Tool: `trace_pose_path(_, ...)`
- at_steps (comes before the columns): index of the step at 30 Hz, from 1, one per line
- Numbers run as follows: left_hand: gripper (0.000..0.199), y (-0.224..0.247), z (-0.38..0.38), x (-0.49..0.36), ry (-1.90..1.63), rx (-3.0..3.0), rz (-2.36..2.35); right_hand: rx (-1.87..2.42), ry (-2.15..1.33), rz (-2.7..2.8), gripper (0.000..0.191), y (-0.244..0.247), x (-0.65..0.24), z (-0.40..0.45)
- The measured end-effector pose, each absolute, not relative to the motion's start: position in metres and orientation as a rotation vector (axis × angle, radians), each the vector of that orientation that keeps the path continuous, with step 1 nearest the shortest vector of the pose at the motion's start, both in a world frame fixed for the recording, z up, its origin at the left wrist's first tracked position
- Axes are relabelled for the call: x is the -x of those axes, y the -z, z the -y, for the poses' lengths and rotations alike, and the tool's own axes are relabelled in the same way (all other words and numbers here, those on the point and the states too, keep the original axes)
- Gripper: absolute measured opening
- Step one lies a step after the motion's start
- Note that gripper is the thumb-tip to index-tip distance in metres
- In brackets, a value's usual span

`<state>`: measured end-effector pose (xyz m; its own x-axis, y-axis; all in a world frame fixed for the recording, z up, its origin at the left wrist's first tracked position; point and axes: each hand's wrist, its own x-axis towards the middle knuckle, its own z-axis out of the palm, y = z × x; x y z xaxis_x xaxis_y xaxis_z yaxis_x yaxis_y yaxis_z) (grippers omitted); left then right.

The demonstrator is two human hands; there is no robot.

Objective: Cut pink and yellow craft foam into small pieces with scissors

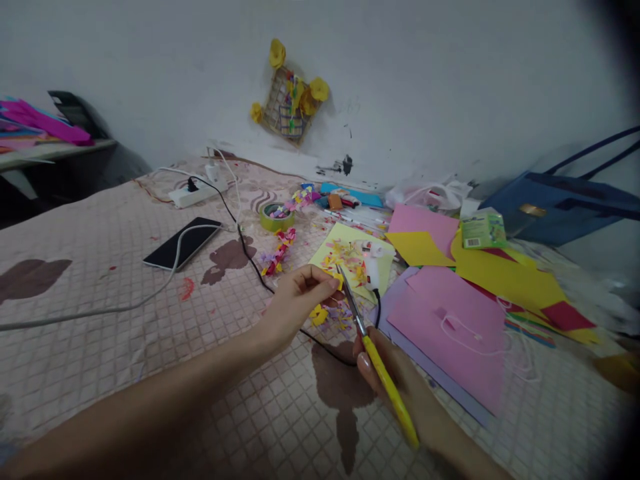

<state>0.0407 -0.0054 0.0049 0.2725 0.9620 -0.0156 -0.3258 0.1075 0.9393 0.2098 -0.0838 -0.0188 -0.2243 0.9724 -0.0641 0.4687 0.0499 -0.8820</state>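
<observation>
My left hand (pixel 305 291) pinches a small yellow paper piece (pixel 339 279) between thumb and fingers. In my right hand (pixel 383 367) is a pair of scissors (pixel 374 353) with yellow handles, its narrow metal blades pointing up and left to the paper piece. Whether the blades touch the paper I cannot tell. Just below my left fingertips lie a yellow paper flower (pixel 318 315) and purple scraps (pixel 341 316). Behind the hands, a white glue gun (pixel 371 270) rests on a pale yellow sheet (pixel 345 235) strewn with paper bits.
Left of the hands, a black cord (pixel 243 243) and a tablet or phone (pixel 183 243) lie on the patterned cloth. A tape roll (pixel 277 217) holds paper bits. Pink sheets (pixel 450 327), yellow sheets (pixel 505 280) and a blue bag (pixel 560 200) are to the right.
</observation>
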Motion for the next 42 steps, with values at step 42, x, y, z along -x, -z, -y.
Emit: trace_pose_path(42,0.018,-0.001,0.008,-0.043,-1.144,-0.966,-0.771,1.485,-1.050,1.776,0.031,0.023,-0.211,0.084)
